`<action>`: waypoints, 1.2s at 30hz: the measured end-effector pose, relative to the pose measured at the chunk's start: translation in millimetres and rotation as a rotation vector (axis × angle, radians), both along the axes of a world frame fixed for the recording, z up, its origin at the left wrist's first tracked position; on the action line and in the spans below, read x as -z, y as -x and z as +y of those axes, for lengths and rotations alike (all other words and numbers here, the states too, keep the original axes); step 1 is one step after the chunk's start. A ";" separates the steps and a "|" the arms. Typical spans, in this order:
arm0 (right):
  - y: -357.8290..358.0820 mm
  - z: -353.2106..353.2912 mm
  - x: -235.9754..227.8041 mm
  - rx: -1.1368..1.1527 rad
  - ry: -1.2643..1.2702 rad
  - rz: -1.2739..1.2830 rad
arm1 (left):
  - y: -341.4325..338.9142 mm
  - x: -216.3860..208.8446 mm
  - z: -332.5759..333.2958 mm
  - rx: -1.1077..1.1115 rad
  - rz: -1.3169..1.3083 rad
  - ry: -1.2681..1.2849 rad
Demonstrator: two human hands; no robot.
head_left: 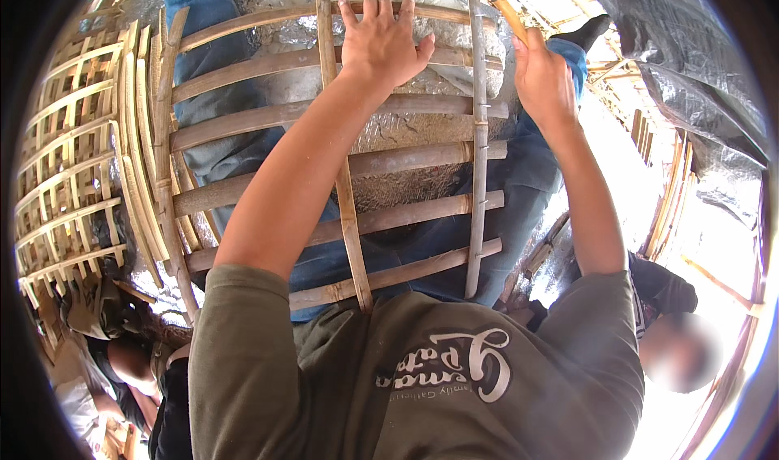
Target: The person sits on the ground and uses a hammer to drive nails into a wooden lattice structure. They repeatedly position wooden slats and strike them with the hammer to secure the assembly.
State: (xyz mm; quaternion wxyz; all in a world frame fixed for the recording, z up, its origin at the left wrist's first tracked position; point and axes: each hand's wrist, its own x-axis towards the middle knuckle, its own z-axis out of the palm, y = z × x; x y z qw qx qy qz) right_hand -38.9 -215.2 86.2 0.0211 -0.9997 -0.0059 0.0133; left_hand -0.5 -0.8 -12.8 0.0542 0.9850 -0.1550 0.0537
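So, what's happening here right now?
A person sits with a slatted bamboo frame across their legs. The left hand is spread flat over the frame's far slat, by the middle lengthwise strip. The right hand grips a hammer by its handle, with its head near the far end of the right-hand strip; whether it touches is unclear. More bamboo latticework stands at the left.

Crossed-slat bamboo lattice (398, 161), wooden-handled hammer (509, 15) tilted near its far right corner
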 end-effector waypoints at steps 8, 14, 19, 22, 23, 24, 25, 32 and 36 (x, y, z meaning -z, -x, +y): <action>7.3 4.3 0.1 0.070 -0.098 -0.036 | 0.9 -1.3 -1.3 0.007 0.012 -0.013; -1.9 1.1 -8.3 0.103 -0.125 -0.008 | 0.6 3.3 2.0 0.017 -0.021 -0.013; -5.0 -11.7 9.8 0.182 -0.118 0.098 | -1.5 -2.1 0.5 0.028 -0.035 0.007; -1.4 -18.9 5.2 0.181 -0.170 0.085 | 3.0 -0.4 2.3 0.026 -0.060 -0.018; 0.2 -15.2 2.9 0.209 -0.247 0.048 | 1.6 0.9 3.5 0.021 -0.046 -0.029; 3.5 -12.4 -3.1 0.250 -0.316 -0.001 | -0.6 -1.9 0.7 0.030 -0.041 -0.031; 5.7 -1.2 -6.0 0.335 -0.362 0.063 | -0.2 -3.5 1.2 0.031 -0.024 -0.017; 10.6 -16.3 11.6 0.201 -0.400 -0.221 | 3.5 -4.2 4.9 0.022 -0.017 -0.041; 2.2 -22.0 44.5 0.130 -0.256 -0.059 | -5.7 -1.9 3.4 0.031 -0.066 -0.065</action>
